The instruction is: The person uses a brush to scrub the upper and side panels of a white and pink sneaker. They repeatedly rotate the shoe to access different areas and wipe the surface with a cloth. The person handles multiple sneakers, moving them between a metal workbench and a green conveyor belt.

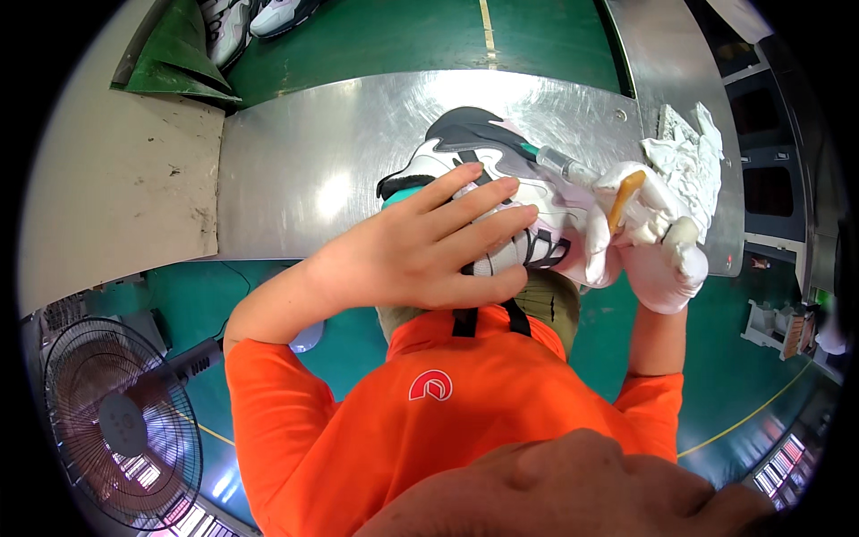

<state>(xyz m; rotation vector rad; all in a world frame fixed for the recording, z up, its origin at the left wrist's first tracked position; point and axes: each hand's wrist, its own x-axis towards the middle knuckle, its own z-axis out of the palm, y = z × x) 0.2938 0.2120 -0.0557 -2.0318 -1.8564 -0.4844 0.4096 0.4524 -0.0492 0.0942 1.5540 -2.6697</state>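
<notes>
A white, grey and black sneaker [523,192] with pale pink parts lies on its side on the metal bench. Its collar has a teal lining. My bare left hand [429,237] grips it from above, with the fingers spread across its side and the thumb at the near edge. In a white glove, my right hand [649,233] is closed around a clear syringe [565,166]. The syringe's green tip touches or nearly touches the dark grey part of the sneaker. A tan-orange, finger-shaped piece [626,199] stands out from the glove; whether it is a covered finger, I cannot tell.
A crumpled white cloth [698,157] lies right of the gloved hand on the metal bench [295,170]. Beyond the bench runs a green surface [394,45], with more sneakers [234,31] at far left. A beige panel [125,170] borders the bench; a fan [123,425] stands lower left.
</notes>
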